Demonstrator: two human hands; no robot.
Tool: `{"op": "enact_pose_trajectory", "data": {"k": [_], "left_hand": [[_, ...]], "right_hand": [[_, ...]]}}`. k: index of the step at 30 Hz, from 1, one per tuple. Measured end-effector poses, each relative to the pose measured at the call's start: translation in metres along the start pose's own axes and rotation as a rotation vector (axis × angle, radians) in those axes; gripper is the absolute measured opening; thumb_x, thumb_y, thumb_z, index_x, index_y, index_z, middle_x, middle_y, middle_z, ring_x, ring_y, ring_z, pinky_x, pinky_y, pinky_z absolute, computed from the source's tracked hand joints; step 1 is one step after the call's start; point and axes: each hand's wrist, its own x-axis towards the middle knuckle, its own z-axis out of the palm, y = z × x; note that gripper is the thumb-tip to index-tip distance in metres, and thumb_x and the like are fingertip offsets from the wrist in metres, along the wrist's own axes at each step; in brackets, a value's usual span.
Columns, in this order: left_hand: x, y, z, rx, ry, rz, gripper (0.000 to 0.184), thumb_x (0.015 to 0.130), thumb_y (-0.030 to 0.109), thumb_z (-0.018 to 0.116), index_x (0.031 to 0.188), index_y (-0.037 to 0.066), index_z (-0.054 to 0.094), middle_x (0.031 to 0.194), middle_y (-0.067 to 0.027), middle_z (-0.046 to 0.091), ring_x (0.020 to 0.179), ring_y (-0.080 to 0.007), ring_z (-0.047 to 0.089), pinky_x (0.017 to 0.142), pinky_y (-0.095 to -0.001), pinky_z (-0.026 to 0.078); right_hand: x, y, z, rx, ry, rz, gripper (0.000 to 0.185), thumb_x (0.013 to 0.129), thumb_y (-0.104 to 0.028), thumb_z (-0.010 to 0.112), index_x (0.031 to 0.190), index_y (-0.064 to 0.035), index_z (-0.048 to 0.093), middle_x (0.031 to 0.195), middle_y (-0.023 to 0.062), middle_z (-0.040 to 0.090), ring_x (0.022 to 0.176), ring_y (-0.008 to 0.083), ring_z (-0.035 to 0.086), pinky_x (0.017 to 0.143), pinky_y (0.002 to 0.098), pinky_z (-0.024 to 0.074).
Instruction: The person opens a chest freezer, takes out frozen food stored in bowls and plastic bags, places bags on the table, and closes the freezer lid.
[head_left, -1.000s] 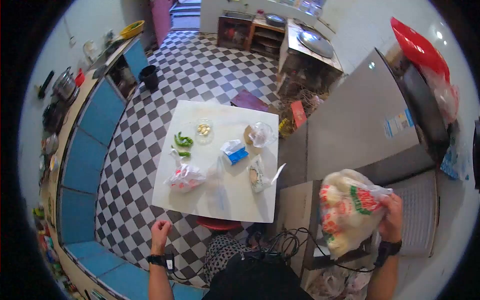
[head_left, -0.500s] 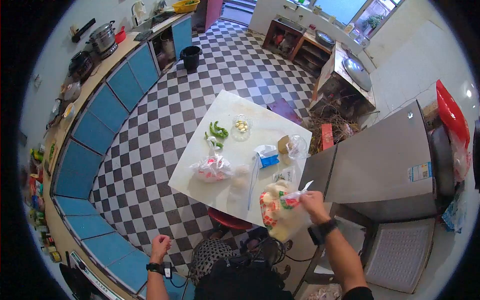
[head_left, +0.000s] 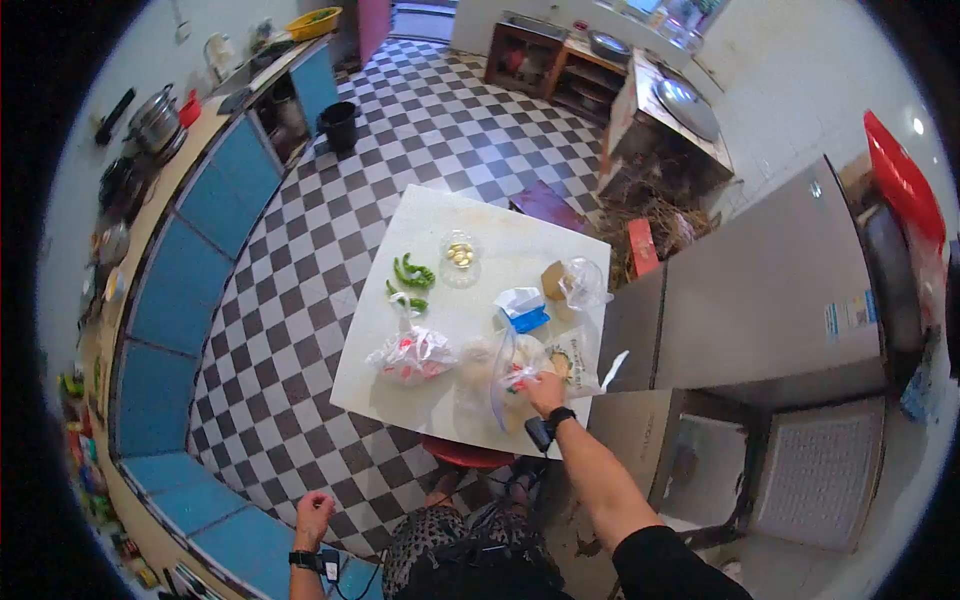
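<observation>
My right hand (head_left: 543, 393) is closed on a clear plastic bag with red and green print (head_left: 518, 375), which rests at the table's near right side. Pale food shows through the bag; its kind I cannot make out. Beside it lie another clear bag (head_left: 475, 375), a printed packet (head_left: 572, 362) and a blue-and-white packet (head_left: 522, 308). Away from the table, my left hand (head_left: 315, 513) hangs at the lower left, fingers loosely bent and thumb apart, with nothing in it.
On the white table (head_left: 365, 335) are a tied plastic bag (head_left: 415, 355), green peppers (head_left: 412, 272), a glass dish of garlic cloves (head_left: 460, 258) and an open clear bag (head_left: 582, 283). A fridge (head_left: 760, 280) stands at right, its lower door (head_left: 815, 475) open. Blue cabinets (head_left: 175, 295) line the left.
My right hand has moved left and forward, bringing the printed plastic bag from the table's near right edge down onto the tabletop. My left hand stays low at the left; the view has shifted slightly.
</observation>
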Motion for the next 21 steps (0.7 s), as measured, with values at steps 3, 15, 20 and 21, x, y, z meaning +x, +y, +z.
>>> {"op": "enact_pose_trajectory", "data": {"k": [3, 15, 20, 21], "left_hand": [[0.013, 0.034, 0.024, 0.072, -0.084, 0.025, 0.015, 0.094, 0.019, 0.07, 0.096, 0.004, 0.067, 0.087, -0.0038, 0.068, 0.078, -0.0122, 0.064, 0.069, -0.0289, 0.052], [0.025, 0.203, 0.185, 0.352, -0.555, 0.367, 0.022, 0.1, 0.023, 0.067, 0.109, 0.002, 0.068, 0.093, -0.0036, 0.069, 0.083, -0.0132, 0.063, 0.075, -0.03, 0.052], [-0.053, 0.294, 0.296, 0.351, -0.957, 0.468, 0.028, 0.103, 0.024, 0.064, 0.121, 0.002, 0.065, 0.095, -0.005, 0.07, 0.096, -0.0157, 0.067, 0.085, -0.0323, 0.054], [-0.077, 0.308, 0.322, 0.236, -1.067, 0.377, 0.029, 0.104, 0.025, 0.064, 0.122, 0.002, 0.064, 0.095, -0.0054, 0.07, 0.098, -0.0162, 0.068, 0.086, -0.033, 0.055]], "right_hand": [[-0.003, 0.0, 0.005, 0.045, -0.033, 0.098, 0.038, 0.085, -0.037, 0.073, 0.088, 0.0004, 0.077, 0.086, 0.0267, 0.072, 0.08, 0.0372, 0.072, 0.077, 0.0463, 0.0563], [-0.11, -0.002, -0.167, 1.959, -0.213, 0.482, 0.049, 0.107, -0.051, 0.052, 0.109, -0.0025, 0.06, 0.117, 0.019, 0.067, 0.113, 0.035, 0.066, 0.096, 0.0506, 0.0558], [-0.191, 0.003, -0.21, 2.124, -0.082, 0.277, 0.047, 0.106, -0.05, 0.054, 0.104, -0.0045, 0.066, 0.112, 0.015, 0.07, 0.11, 0.0324, 0.067, 0.096, 0.0482, 0.0556], [-0.208, 0.006, -0.215, 2.14, -0.019, 0.227, 0.045, 0.106, -0.049, 0.056, 0.103, -0.0053, 0.067, 0.111, 0.014, 0.07, 0.109, 0.0308, 0.067, 0.095, 0.0474, 0.0554]]}}
